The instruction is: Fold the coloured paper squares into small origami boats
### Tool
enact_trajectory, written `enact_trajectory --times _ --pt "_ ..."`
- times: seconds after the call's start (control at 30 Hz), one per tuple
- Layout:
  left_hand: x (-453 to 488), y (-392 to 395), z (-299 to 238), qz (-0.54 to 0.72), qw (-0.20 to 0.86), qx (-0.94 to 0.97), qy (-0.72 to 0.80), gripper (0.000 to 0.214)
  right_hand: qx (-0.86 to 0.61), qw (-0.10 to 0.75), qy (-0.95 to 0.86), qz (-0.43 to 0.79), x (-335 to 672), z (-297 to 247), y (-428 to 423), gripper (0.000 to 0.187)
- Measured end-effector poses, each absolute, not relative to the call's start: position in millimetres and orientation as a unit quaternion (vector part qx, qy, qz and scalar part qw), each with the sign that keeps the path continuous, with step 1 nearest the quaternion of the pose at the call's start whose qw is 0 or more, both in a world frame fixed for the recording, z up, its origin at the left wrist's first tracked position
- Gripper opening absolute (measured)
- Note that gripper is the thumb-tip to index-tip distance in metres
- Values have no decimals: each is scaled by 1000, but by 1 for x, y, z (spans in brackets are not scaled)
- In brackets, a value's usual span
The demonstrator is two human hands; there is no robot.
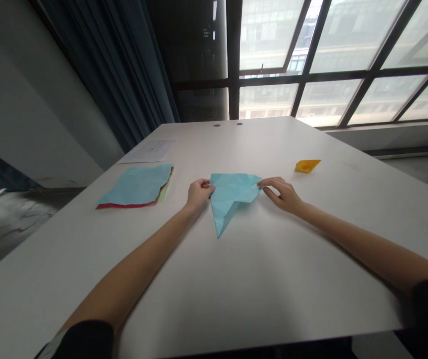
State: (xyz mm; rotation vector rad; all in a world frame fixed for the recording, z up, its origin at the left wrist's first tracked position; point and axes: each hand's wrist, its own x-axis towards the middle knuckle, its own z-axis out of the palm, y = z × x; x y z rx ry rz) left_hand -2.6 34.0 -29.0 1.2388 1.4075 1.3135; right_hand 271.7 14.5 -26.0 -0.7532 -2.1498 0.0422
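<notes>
Between my hands is a light blue sheet of paper [232, 192], creased and partly folded, with one pointed corner aimed toward me. My left hand [200, 192] pinches its left edge between thumb and fingers. At the opposite side, my right hand [281, 193] grips the right corner, fingers bent over it and thumb below. Part of the paper's right side lifts off the table and casts a shadow. The fingertips hide small bits of both edges.
A stack of coloured paper [137, 185], blue on top with red and green beneath, lies to the left on the white table [206, 289]. Behind it rests a printed white sheet [149, 151]. A folded yellow paper piece [307, 166] sits at the right.
</notes>
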Motion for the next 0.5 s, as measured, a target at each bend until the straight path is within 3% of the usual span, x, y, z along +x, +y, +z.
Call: enact_trajectory --times 0.33,0.5 --pt "-10 39 -34 516 377 495 590 21 -386 397 -810 189 290 -31 27 30" --pt "-9 37 -32 501 376 502 596 21 -403 407 -761 304 299 -36 38 50"
